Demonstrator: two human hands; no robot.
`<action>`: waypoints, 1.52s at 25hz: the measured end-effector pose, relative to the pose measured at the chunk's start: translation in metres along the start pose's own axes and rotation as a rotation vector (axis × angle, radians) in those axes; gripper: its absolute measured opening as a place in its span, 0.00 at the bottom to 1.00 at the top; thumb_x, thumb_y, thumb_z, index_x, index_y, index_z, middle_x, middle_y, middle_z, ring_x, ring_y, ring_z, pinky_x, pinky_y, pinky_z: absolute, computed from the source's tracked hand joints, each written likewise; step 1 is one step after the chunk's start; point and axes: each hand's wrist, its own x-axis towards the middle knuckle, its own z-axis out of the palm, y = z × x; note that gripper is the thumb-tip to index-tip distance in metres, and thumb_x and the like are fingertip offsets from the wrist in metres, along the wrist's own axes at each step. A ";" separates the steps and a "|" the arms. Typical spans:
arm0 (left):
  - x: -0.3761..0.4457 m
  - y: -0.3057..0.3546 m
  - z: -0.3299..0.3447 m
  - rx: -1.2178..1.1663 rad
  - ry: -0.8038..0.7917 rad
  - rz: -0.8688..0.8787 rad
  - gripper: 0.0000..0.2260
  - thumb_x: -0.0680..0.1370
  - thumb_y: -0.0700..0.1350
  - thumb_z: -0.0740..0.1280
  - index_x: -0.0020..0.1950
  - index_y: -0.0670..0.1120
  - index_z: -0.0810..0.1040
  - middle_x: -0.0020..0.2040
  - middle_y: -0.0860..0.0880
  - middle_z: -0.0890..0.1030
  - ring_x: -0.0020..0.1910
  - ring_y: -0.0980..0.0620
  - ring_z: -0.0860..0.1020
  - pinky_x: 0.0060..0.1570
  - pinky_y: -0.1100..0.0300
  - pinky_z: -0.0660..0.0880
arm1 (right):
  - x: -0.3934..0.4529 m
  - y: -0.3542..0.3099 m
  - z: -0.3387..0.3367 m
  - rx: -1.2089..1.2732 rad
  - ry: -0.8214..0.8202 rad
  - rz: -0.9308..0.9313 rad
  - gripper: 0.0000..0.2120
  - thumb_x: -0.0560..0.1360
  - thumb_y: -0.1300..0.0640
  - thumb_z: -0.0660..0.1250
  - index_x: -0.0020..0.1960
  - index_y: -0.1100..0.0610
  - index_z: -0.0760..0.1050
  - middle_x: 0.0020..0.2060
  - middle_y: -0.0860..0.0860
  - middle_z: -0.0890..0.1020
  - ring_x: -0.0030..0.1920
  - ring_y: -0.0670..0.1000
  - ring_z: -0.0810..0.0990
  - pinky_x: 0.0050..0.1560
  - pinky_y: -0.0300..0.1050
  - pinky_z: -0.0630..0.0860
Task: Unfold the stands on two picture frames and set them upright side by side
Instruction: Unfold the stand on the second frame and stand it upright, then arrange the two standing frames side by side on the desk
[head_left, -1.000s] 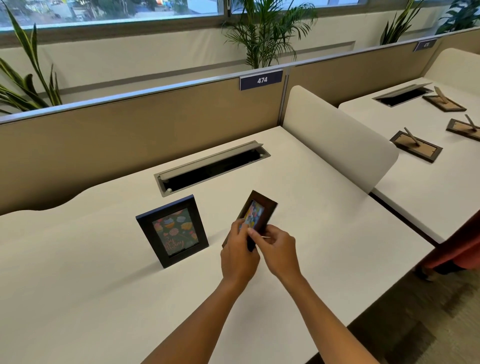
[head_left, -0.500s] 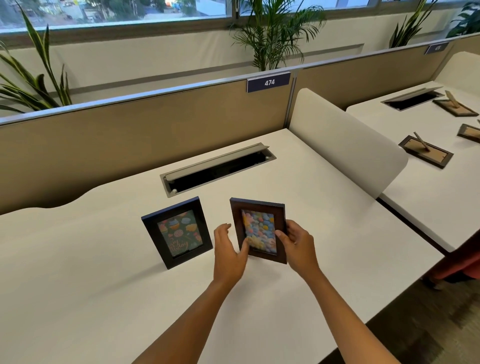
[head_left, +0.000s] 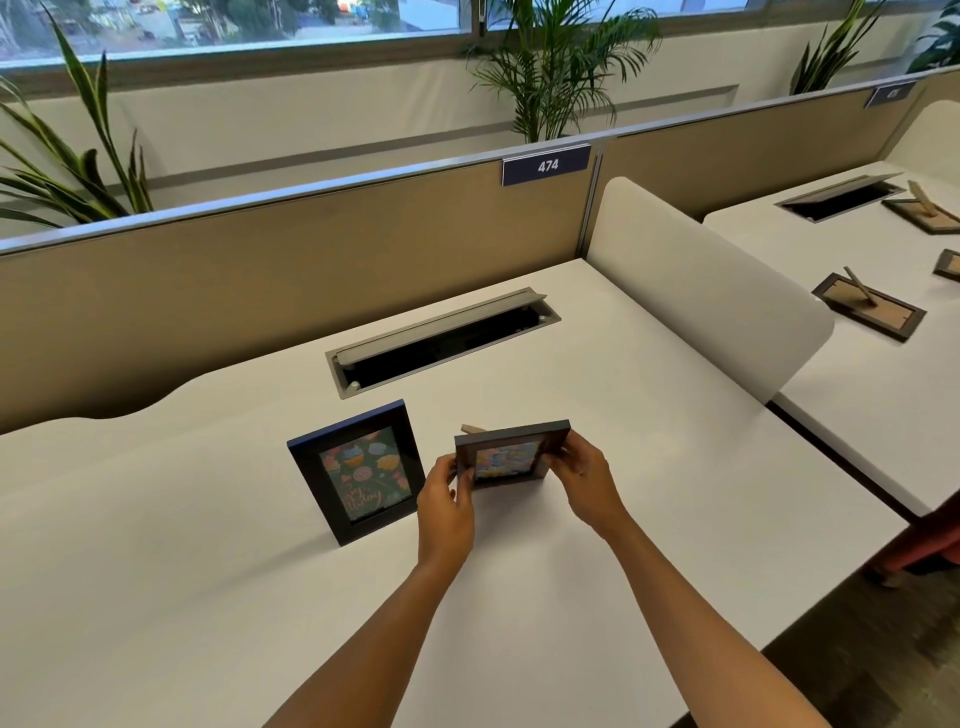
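Tipped back since a moment ago, the brown frame (head_left: 511, 454) now leans with its stand (head_left: 472, 429) showing behind, just right of the upright black frame (head_left: 358, 470). Left hand (head_left: 445, 501) and right hand (head_left: 584, 480) pinch its side edges.

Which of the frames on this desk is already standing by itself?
The black frame, left of the hands, stands untouched. The brown frame to its right is gripped by the left hand and right hand.

Soft daylight from the windows (head_left: 260, 26); faint shadows, slight blur, edges bowed.
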 end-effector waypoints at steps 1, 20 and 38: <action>0.001 0.001 0.000 0.004 0.008 -0.004 0.07 0.82 0.44 0.63 0.58 0.54 0.74 0.51 0.62 0.79 0.52 0.66 0.77 0.46 0.73 0.72 | 0.005 -0.001 0.001 -0.022 0.000 -0.011 0.17 0.77 0.71 0.62 0.60 0.56 0.78 0.54 0.50 0.84 0.55 0.49 0.82 0.56 0.40 0.78; 0.019 -0.008 -0.007 0.106 0.117 -0.043 0.13 0.83 0.42 0.61 0.67 0.46 0.73 0.57 0.50 0.78 0.52 0.54 0.78 0.39 0.73 0.75 | 0.072 -0.004 0.021 -0.128 -0.064 -0.007 0.15 0.78 0.65 0.66 0.64 0.58 0.75 0.58 0.52 0.81 0.58 0.50 0.79 0.56 0.38 0.78; 0.001 -0.003 -0.016 0.038 0.228 -0.033 0.15 0.81 0.42 0.65 0.68 0.45 0.76 0.61 0.49 0.81 0.59 0.54 0.78 0.54 0.71 0.75 | 0.043 -0.002 0.053 0.050 0.528 0.126 0.15 0.78 0.59 0.67 0.65 0.54 0.74 0.63 0.52 0.77 0.63 0.53 0.77 0.62 0.49 0.77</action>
